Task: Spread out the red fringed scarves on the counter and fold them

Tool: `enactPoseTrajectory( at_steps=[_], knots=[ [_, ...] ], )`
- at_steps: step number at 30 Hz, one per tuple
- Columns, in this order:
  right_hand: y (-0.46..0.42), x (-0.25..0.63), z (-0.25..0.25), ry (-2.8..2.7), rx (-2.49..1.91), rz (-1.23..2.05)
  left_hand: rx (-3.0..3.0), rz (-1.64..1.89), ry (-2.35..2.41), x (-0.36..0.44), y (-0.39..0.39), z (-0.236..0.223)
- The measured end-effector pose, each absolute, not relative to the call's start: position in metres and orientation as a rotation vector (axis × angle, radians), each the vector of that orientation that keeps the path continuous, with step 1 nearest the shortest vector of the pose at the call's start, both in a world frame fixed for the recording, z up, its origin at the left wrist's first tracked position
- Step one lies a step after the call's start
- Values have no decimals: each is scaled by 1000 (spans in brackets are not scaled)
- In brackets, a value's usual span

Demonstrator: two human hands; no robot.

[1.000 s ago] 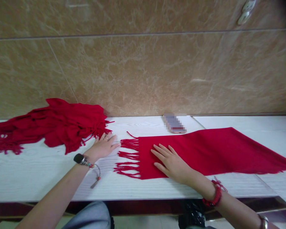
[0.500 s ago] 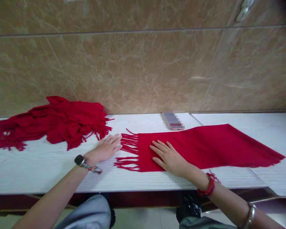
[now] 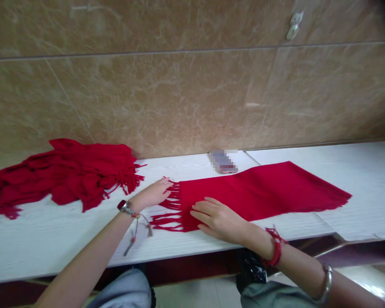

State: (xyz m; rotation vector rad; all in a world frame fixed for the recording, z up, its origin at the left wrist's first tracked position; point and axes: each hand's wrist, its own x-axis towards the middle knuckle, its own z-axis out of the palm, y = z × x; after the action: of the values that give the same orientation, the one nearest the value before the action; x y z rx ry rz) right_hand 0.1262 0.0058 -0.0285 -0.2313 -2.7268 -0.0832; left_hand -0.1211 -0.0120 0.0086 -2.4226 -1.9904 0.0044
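A red fringed scarf (image 3: pixel 259 188) lies folded lengthwise across the white tabletop, its left end squared off and its right end tapering to a slanted point. At the upper fringe strands rests my left hand (image 3: pixel 152 193), its fingers stretched out and partly covering the strands. My right hand (image 3: pixel 221 219) is over the scarf near that fringed end, palm down, fingers extended and slightly curved. Neither hand grips the cloth. A second heap of red fringed fabric (image 3: pixel 73 171) sits crumpled to the left, apart from both hands.
Behind the scarf, a phone (image 3: pixel 223 161) lies near the brown marbled wall (image 3: pixel 179 102). A small pale fixture (image 3: pixel 295 25) is attached to the wall at upper right. The white table (image 3: pixel 83 248) has its front edge close to my knees.
My left hand has shifted onto the upper fringe strands. My right hand's fingers have drawn closer together and moved slightly toward the fringe. The camera view has turned a little.
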Motion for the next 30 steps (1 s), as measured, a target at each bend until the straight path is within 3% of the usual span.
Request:
enactPoseTrajectory(
  at_steps=[9, 17, 30],
  knots=[
    [-14, 134, -7, -2868, -150, -213, -2667, -68, -2064, -108, 65, 18],
    [-14, 129, -2, -2912, -145, -276, -2852, 41, -2113, -123, 79, 18],
    [0, 179, -13, -2896, -657, -442, -2808, -90, -1928, -50, 102, 7]
  ],
)
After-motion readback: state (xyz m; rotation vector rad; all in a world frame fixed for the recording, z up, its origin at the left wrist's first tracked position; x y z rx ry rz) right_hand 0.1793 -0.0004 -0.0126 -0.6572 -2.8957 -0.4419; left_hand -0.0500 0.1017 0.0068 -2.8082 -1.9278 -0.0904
